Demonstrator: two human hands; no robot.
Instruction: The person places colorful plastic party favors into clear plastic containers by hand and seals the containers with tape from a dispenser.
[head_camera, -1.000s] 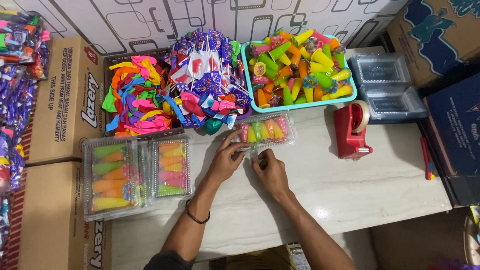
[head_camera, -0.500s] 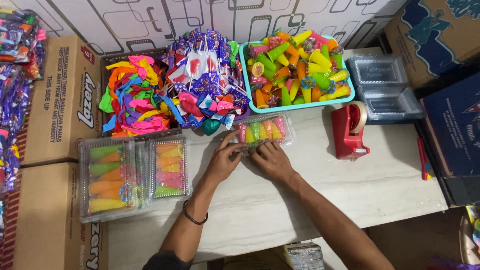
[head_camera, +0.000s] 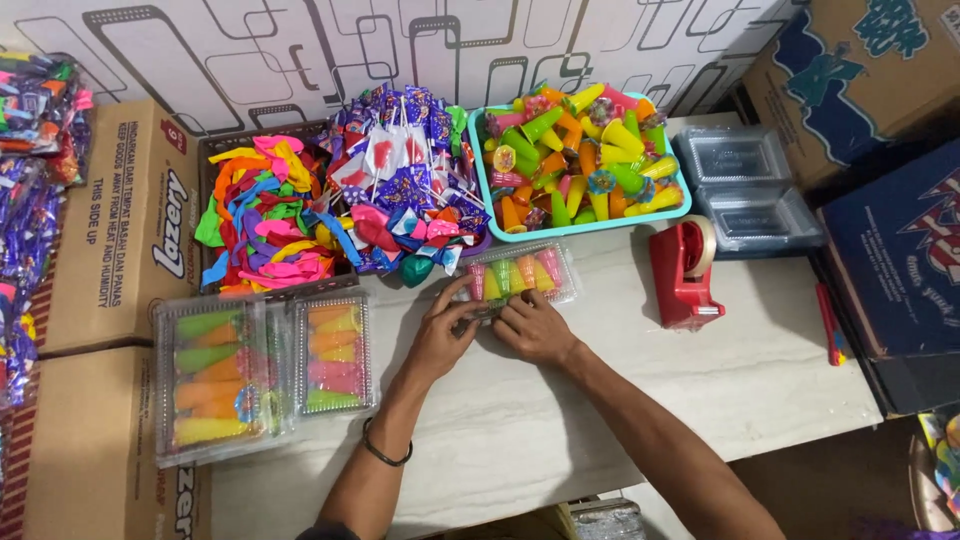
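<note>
A clear plastic clamshell box (head_camera: 520, 272) filled with colourful cone-shaped toys lies on the white table (head_camera: 620, 400). My left hand (head_camera: 443, 330) grips its near left edge with fingers curled on the rim. My right hand (head_camera: 530, 325) presses on its near edge, fingertips touching the box. The two hands almost meet in front of the box. A red tape dispenser (head_camera: 682, 262) stands to the right of my right hand.
A teal tray (head_camera: 482, 190) of loose cones, a pile of wrapped sweets (head_camera: 405, 175) and a basket of balloons (head_camera: 265, 215) line the back. Filled clamshell boxes (head_camera: 265, 370) lie at left, empty ones (head_camera: 745, 185) at right. Cardboard boxes (head_camera: 115, 230) flank the table.
My right hand has moved up to the box's near edge and closed in beside my left hand. The camera view has shifted slightly down.
</note>
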